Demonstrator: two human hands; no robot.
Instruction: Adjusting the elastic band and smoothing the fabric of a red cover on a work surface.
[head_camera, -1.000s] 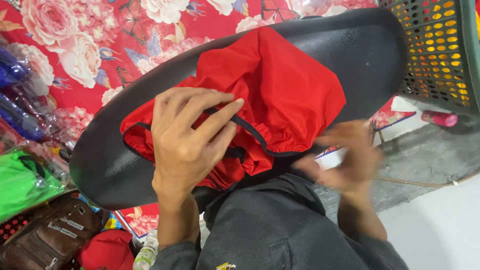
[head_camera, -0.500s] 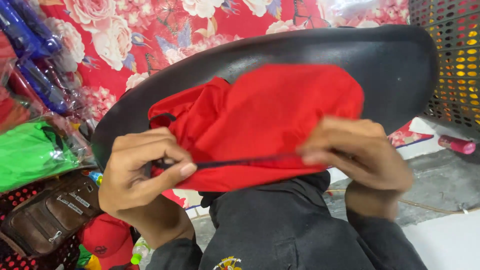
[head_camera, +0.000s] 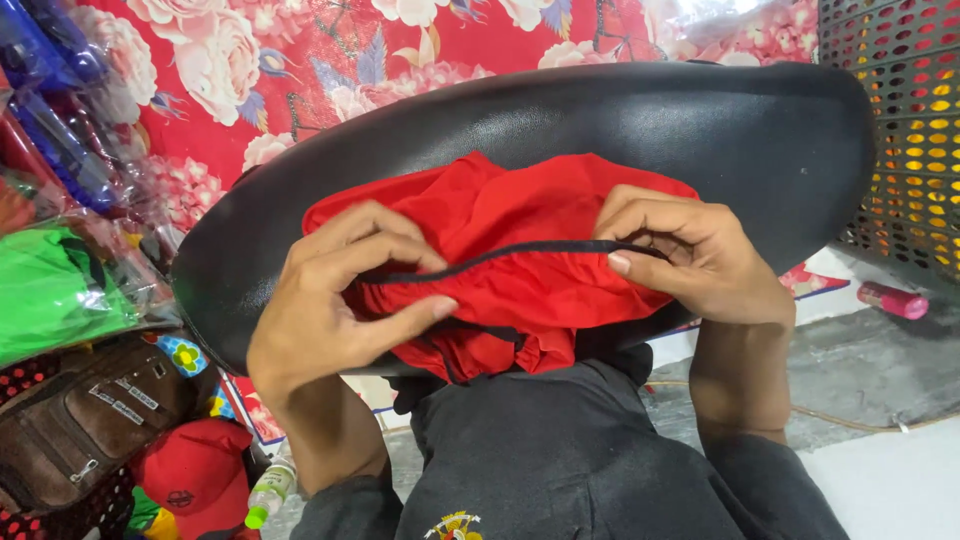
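A person's left hand (head_camera: 335, 300) & right hand (head_camera: 690, 250) each pinch the black cord (head_camera: 500, 255) of a red cloth (head_camera: 510, 230). Cloth lies on a black cushion (head_camera: 560, 120), w/ a floral sheet (head_camera: 330, 60) behind.

A red cloth (head_camera: 520, 260) with a black cord (head_camera: 500, 255) lay on a black cushion (head_camera: 600, 120). The left hand (head_camera: 340, 300) pinched cloth and cord at one end; the right hand (head_camera: 690, 255) gripped the other. A brown bag (head_camera: 80, 420) and red cap (head_camera: 195, 475) sat left.
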